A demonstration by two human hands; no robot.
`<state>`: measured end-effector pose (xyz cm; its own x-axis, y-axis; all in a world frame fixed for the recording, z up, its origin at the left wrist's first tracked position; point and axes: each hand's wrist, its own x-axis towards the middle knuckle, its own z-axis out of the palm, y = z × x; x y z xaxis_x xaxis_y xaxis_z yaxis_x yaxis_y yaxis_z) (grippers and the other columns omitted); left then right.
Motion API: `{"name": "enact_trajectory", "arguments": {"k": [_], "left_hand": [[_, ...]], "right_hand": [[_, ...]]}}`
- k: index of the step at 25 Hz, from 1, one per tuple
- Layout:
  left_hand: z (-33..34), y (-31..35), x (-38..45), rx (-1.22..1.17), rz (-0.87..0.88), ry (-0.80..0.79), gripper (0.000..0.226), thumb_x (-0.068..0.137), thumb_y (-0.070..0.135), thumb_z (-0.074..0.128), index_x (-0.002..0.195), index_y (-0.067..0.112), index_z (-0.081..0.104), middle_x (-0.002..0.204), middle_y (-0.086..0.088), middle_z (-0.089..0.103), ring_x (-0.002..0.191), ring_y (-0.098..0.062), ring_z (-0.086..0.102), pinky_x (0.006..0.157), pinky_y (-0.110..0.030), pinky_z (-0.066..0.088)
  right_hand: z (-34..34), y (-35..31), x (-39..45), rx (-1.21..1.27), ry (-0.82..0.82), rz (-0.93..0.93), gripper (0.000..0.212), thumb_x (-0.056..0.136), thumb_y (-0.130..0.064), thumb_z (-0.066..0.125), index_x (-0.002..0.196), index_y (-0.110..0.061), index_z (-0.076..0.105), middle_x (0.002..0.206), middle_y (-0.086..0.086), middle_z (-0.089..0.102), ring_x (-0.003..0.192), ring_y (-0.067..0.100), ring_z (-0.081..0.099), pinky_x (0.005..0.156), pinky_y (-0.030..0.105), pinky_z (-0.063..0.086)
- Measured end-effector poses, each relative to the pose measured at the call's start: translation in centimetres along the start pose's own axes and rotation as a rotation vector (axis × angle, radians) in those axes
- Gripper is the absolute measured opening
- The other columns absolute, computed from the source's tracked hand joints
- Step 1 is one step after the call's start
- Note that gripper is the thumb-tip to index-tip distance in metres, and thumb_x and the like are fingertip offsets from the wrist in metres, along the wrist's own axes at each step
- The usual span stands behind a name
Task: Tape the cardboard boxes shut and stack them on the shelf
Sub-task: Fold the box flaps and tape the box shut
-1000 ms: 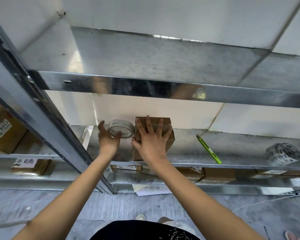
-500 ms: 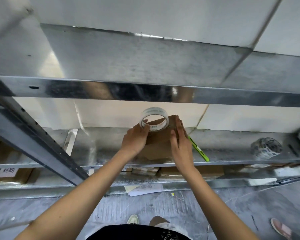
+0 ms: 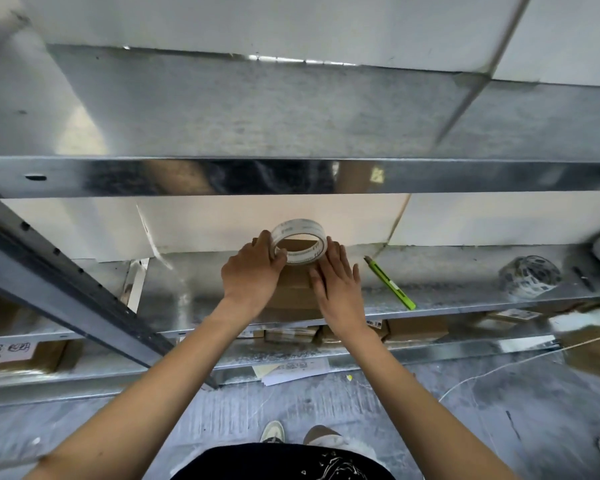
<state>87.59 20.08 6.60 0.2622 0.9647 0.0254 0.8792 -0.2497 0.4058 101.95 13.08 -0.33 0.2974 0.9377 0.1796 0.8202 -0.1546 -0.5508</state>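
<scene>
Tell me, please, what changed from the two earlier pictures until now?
The left hand lifted the tape roll from the shelf, left of the box, and now holds it over the box's far edge. The right hand slid from the box's top to its right side, fingers straight. The box, the green cutter and the grip on the roll stayed.

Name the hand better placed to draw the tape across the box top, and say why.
Left. The left hand already grips the tape roll over the cardboard box. The right hand lies flat against the box, likely steadying it.
</scene>
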Motion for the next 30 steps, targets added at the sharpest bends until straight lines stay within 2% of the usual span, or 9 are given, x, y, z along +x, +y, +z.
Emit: {"name": "enact_trajectory", "arguments": {"k": [3,6,9,12,16,19,22,26,30], "left_hand": [[0.1,0.0,0.3,-0.013,0.01,-0.01,0.026,0.098,0.037,0.037,0.112,0.016,0.045,0.097,-0.008,0.062,0.087,-0.032,0.06,0.064,-0.032,0.036],[-0.9,-0.5,0.5,-0.076,0.092,-0.04,0.018,0.099,0.028,0.037,0.109,0.012,0.041,0.085,-0.009,0.058,0.076,-0.034,0.057,0.061,-0.035,0.037],[-3.1,-2.3,1.1,-0.081,0.159,0.004,0.013,0.1,0.019,0.037,0.109,0.01,0.039,0.078,-0.006,0.052,0.064,-0.027,0.05,0.056,-0.034,0.035],[-5.1,-6.1,1.4,0.029,0.174,-0.043,0.009,0.098,0.012,0.038,0.106,0.013,0.037,0.083,-0.006,0.051,0.069,-0.026,0.052,0.059,-0.035,0.035],[-4.6,-9.3,0.4,0.281,0.142,-0.131,0.032,0.092,0.001,0.042,0.117,0.016,0.03,0.085,-0.004,0.043,0.073,-0.032,0.056,0.064,-0.04,0.046],[-3.0,-9.7,0.3,0.231,0.126,-0.129,0.04,0.088,-0.005,0.041,0.122,0.014,0.03,0.089,-0.007,0.043,0.076,-0.034,0.058,0.066,-0.043,0.049],[-2.1,-9.8,0.7,0.159,0.081,-0.118,0.041,0.087,-0.008,0.041,0.119,0.014,0.03,0.09,-0.008,0.046,0.078,-0.035,0.058,0.066,-0.043,0.049],[-2.2,-10.0,1.0,0.181,0.109,-0.076,0.047,0.081,-0.014,0.044,0.117,0.013,0.03,0.089,-0.007,0.043,0.069,-0.033,0.057,0.057,-0.039,0.045],[-1.3,-10.5,0.4,0.141,0.086,-0.095,0.048,0.084,-0.014,0.041,0.124,0.009,0.03,0.095,-0.011,0.049,0.077,-0.036,0.06,0.065,-0.045,0.05]], "right_hand": [[0.2,-0.3,-0.1,-0.116,0.022,-0.018,0.067,0.094,-0.056,0.015,0.146,-0.02,0.037,0.156,-0.006,0.023,0.145,0.012,0.0,0.116,0.05,0.001],[-0.1,0.0,0.3,-0.144,0.003,-0.014,0.073,0.091,-0.064,0.006,0.149,-0.025,0.028,0.156,-0.012,0.017,0.145,0.008,-0.002,0.115,0.052,-0.004],[-0.7,0.2,0.8,-0.175,-0.078,0.006,0.074,0.089,-0.066,0.002,0.151,-0.03,0.017,0.157,-0.016,0.009,0.146,0.007,-0.004,0.115,0.053,-0.007],[-0.8,-0.1,0.9,-0.158,-0.105,0.022,0.073,0.087,-0.063,0.001,0.151,-0.03,0.015,0.158,-0.016,0.006,0.146,0.006,-0.006,0.116,0.051,-0.005],[-0.9,-0.2,1.0,-0.158,-0.112,-0.001,0.073,0.088,-0.061,0.002,0.151,-0.029,0.016,0.155,-0.019,0.001,0.146,0.007,-0.005,0.118,0.047,0.001],[-0.9,-0.2,1.1,-0.146,-0.115,-0.011,0.071,0.088,-0.06,0.003,0.151,-0.029,0.016,0.151,-0.021,-0.001,0.145,0.006,-0.006,0.119,0.045,0.002],[-0.9,-0.3,1.0,-0.144,-0.12,-0.006,0.071,0.088,-0.061,0.004,0.151,-0.029,0.016,0.151,-0.022,-0.001,0.143,0.004,-0.008,0.118,0.043,0.001],[-1.0,-0.2,1.0,-0.145,-0.122,-0.01,0.071,0.088,-0.061,0.004,0.151,-0.029,0.018,0.152,-0.021,0.001,0.143,0.004,-0.007,0.119,0.045,0.002],[-1.0,-1.3,0.9,-0.323,-0.111,0.001,0.076,0.087,-0.057,-0.007,0.152,-0.024,0.016,0.158,-0.012,0.007,0.141,0.004,-0.014,0.114,0.05,-0.013]]}}
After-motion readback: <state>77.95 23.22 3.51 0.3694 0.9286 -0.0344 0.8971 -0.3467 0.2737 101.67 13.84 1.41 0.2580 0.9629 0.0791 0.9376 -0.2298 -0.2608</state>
